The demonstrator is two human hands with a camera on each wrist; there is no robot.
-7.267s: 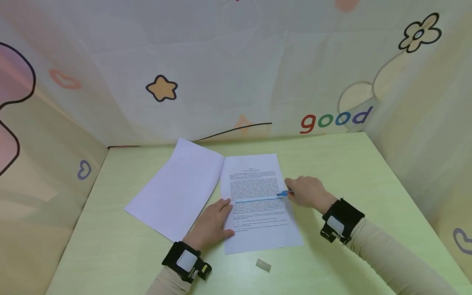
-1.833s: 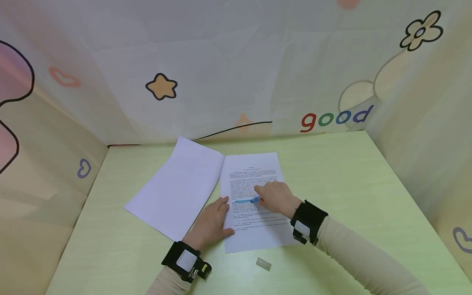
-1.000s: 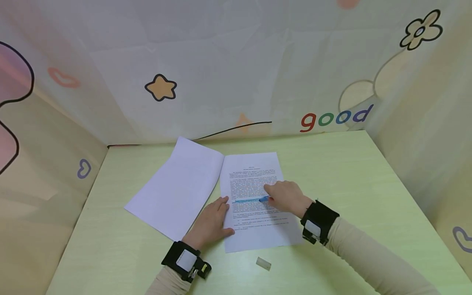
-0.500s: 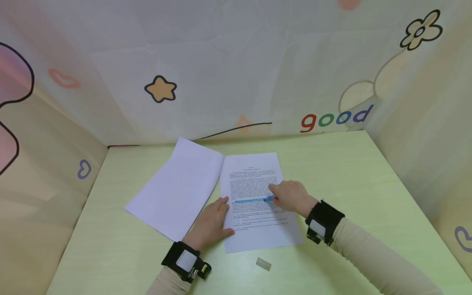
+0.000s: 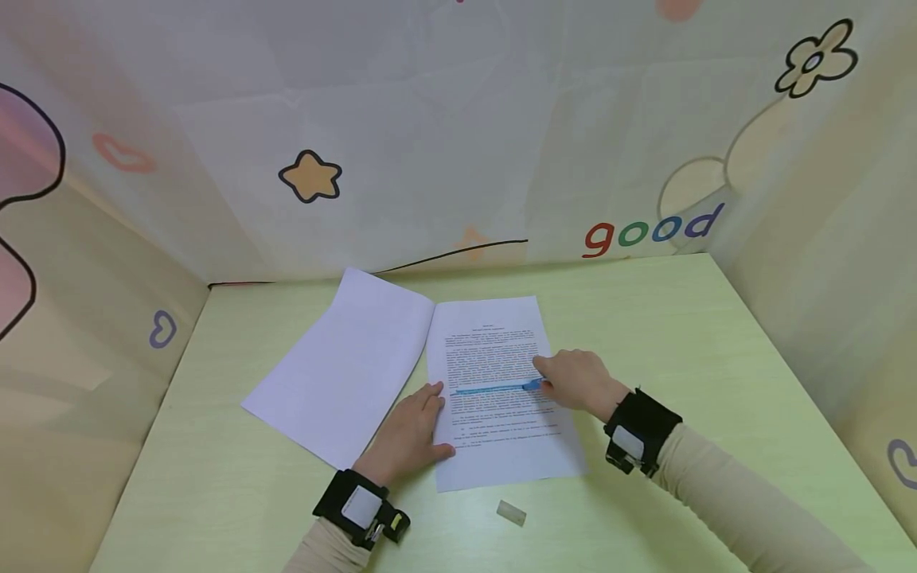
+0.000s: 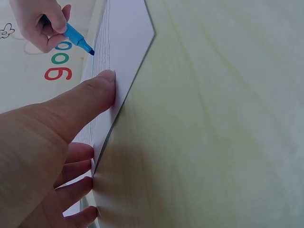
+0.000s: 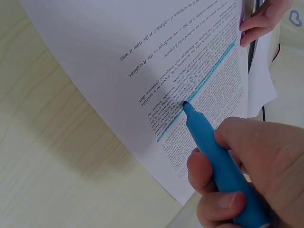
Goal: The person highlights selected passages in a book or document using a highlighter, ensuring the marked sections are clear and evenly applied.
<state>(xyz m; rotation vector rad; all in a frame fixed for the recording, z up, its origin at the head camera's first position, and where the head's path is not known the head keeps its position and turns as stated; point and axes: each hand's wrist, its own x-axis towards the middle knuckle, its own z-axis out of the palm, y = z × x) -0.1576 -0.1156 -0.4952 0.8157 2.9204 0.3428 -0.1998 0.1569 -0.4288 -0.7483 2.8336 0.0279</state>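
Observation:
My right hand (image 5: 576, 380) pinches a blue highlighter (image 7: 216, 156) between thumb and fingers. Its dark tip meets the printed page (image 5: 509, 469), on a blue line (image 7: 209, 80) that runs across the text. In the right wrist view the line continues on both sides of the tip. My left hand (image 5: 404, 442) rests along the left edge of that page, thumb on the paper and fingers spread. To the left, the turned-over blank sheet (image 5: 344, 358) joins the page at its top left corner.
A small grey rectangular piece (image 5: 512, 513) lies on the pale green table (image 5: 688, 342) below the page. A white curtain with printed shapes (image 5: 430, 143) hangs behind the table, and more fabric stands along both sides.
Over the last two seconds my right hand has slid the highlighter rightward along the line, which was drawn across earlier and now looks thicker behind the tip. My left hand has stayed in place.

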